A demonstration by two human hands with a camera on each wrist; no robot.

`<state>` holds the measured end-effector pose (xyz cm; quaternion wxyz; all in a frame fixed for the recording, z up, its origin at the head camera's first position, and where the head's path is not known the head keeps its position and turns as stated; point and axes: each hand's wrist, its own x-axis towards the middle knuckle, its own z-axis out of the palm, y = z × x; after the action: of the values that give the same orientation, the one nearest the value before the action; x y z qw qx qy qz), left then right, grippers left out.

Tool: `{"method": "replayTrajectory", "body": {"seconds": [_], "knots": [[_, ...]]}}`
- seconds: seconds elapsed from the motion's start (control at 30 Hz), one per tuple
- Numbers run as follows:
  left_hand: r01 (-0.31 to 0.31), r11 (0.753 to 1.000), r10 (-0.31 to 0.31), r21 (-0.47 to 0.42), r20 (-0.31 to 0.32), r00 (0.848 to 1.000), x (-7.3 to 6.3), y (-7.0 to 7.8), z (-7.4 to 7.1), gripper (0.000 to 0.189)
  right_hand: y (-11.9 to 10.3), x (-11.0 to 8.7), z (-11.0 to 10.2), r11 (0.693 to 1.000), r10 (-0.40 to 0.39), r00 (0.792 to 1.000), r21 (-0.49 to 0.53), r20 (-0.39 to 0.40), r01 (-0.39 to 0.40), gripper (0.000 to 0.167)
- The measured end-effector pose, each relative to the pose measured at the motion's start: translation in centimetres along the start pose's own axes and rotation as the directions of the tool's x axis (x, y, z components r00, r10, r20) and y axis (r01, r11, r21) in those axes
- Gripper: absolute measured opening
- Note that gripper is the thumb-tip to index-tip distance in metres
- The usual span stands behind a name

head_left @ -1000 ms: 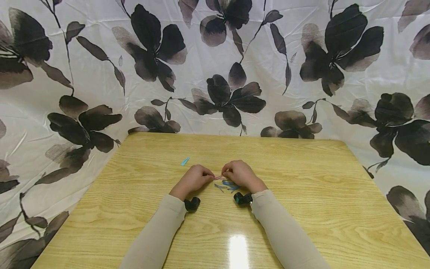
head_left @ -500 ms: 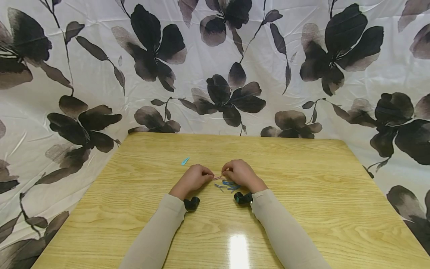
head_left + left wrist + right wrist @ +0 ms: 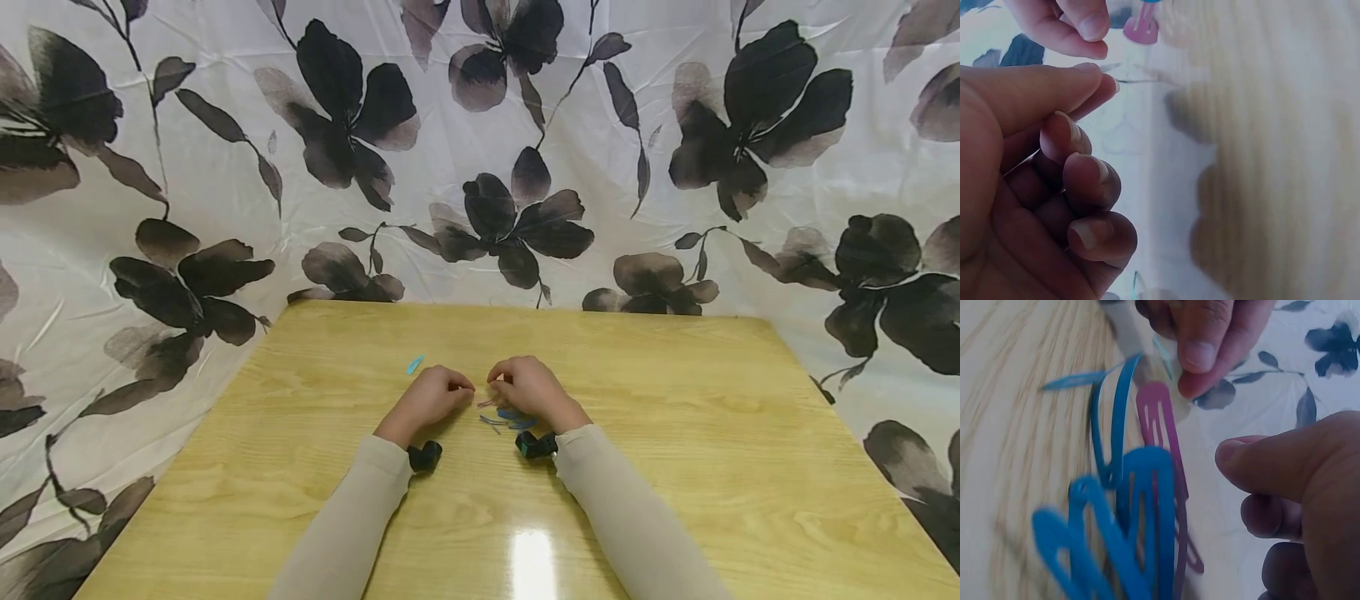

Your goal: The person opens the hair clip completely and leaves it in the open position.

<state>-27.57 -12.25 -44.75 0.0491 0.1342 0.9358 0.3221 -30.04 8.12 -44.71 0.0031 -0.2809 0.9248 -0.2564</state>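
A small pile of snap hair clips lies on the table between the hands. Several blue clips (image 3: 1163, 506) overlap in the right wrist view, with a pink clip (image 3: 1145, 391) behind them. My left hand (image 3: 429, 400) hovers just left of the pile, thumb and index fingertips together, the other fingers loosely curled; I see nothing held there. Opposite it, my right hand (image 3: 531, 390) stays over the pile's far side. Its thumb (image 3: 1241, 459) is extended, the other fingers are bent, and no clip shows in its grasp. The right index fingertip is partly hidden.
A light blue hair clip (image 3: 415, 364) lies apart, beyond the left hand. The wood-grain table (image 3: 675, 400) runs back to a hanging floral cloth (image 3: 420, 183). Both wrists carry small black cameras; the left camera (image 3: 425, 457) sits close above the table.
A pink clip spanned the fingertips of both hands earlier; now it lies below them on the pile. My hands have shifted slightly left, and the head view has tilted up a little.
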Motion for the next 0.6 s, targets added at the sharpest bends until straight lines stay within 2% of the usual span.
{"method": "replayTrajectory", "body": {"seconds": [0.3, 0.6], "knots": [[0.031, 0.999, -0.029, -0.030, 0.047, 0.998, 0.0, -0.1, -1.6, 0.022, -1.3, 0.7, -0.2, 1.000, -0.025, 1.000, 0.009, -0.012, 0.025, 0.020], [0.041, 0.999, -0.042, 0.021, 0.021, 0.999, 0.0, -0.5, -3.3, 0.024, -2.4, 1.7, -0.3, 0.998, -0.051, 0.999, -0.023, 0.007, 0.051, 0.021]]}}
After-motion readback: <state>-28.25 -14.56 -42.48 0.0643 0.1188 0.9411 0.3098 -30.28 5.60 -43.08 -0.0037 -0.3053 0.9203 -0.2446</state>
